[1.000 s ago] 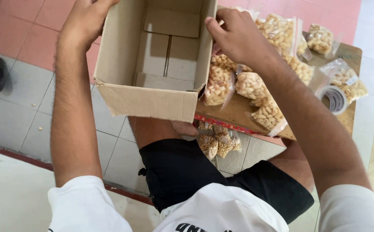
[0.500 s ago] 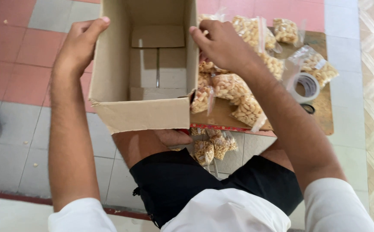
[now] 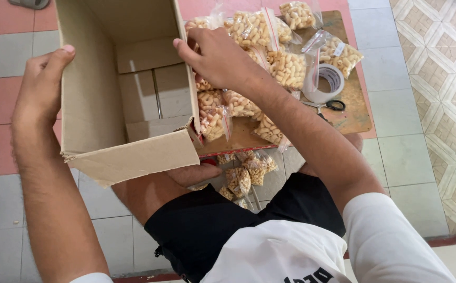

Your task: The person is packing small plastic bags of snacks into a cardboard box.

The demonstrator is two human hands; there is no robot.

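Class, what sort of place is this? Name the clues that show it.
Probably a home or small workshop floor used for packing snacks: clear bags of nuts on a low wooden table, a tape roll, an open cardboard box, tiled floor.

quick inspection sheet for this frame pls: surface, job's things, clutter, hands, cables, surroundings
Surface: low brown wooden board table, mostly covered by bags.
Job's things: open brown cardboard box, empty inside, bottom flaps visible, tilted toward the camera at the table's left edge.
Clutter: clear plastic bags of pale nuts piled on the table; more small bags below its near edge; white tape roll; black-handled scissors.
Hands: left hand grips the box's left wall, thumb on the rim; right hand grips the right wall rim.
Cables: nothing seen.
Surroundings: pink and grey tiled floor, patterned tiles at right; person seated in black shorts and white shirt.
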